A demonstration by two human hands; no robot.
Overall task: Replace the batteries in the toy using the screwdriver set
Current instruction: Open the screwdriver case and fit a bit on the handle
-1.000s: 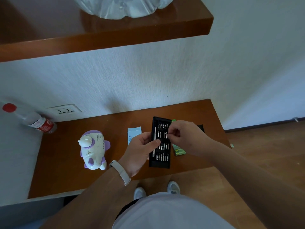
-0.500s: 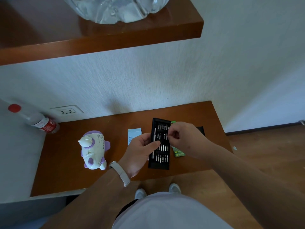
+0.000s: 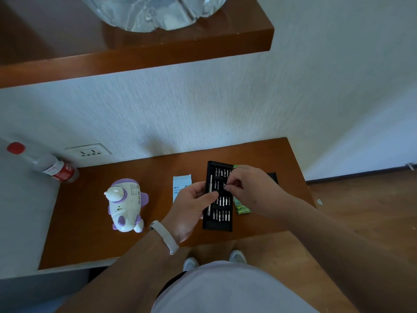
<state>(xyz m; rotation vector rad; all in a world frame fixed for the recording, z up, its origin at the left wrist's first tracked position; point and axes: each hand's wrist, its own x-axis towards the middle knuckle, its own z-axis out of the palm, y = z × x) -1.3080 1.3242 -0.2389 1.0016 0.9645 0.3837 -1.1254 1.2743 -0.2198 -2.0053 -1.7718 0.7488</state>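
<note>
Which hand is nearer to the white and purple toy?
Left. The left hand grips the bit tray by its left edge, right of the toy; the right hand pinches a bit over that tray, farther right.

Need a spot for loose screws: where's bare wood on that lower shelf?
Biggest bare patch: shelf front-left, between bottle and toy. Narrower strip between toy and white box. Right half crowded: left hand grips the bit case, right hand pinches a bit, battery pack and black sleeve alongside.

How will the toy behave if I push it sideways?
The toy looks like hard, smooth plastic, so probably stiff and rather slippery. It seems to stand on small rounded feet, so it may tip or slide easily.
</note>
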